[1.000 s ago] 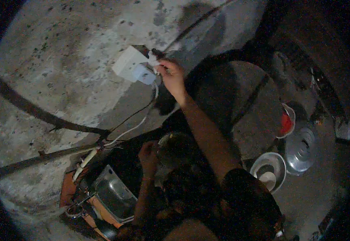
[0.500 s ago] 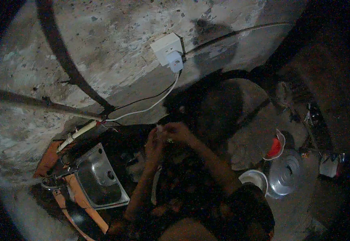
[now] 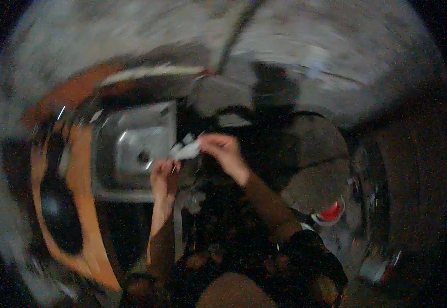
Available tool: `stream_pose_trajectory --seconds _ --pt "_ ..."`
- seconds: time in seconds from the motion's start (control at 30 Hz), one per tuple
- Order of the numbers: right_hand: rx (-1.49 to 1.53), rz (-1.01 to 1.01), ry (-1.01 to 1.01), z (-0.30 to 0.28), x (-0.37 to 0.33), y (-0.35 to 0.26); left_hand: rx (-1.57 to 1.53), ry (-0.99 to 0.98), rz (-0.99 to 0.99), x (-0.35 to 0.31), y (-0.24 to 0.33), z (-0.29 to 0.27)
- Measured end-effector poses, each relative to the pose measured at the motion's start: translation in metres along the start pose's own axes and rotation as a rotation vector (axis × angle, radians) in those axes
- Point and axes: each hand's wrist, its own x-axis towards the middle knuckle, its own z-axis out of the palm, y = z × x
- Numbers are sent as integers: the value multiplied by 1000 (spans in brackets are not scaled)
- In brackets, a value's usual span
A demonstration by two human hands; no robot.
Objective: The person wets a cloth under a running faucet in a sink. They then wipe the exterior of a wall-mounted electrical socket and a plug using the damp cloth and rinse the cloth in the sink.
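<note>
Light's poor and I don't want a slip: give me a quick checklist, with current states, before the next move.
1. Right grip on the white item: ok, fingers closed on its right-hand end.
2. Left grip on the white item: cannot tell; fingertips are close, but blur hides any contact.
3. What the white item is: cannot tell, too smeared.
4. Sharp view of the fingers: not ok; the picture is dim and blurred.
5. Drain hole of the metal sink in sight: ok, left of the white item.
</note>
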Motion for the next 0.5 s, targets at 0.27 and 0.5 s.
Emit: stream_pose_trajectory --seconds 0.27,0.5 --pt "303 285 -340 137 28 22 38 124 241 -46 112 -93" --pt "286 517 -424 198 5 32 -2 110 167 -95 126 -90"
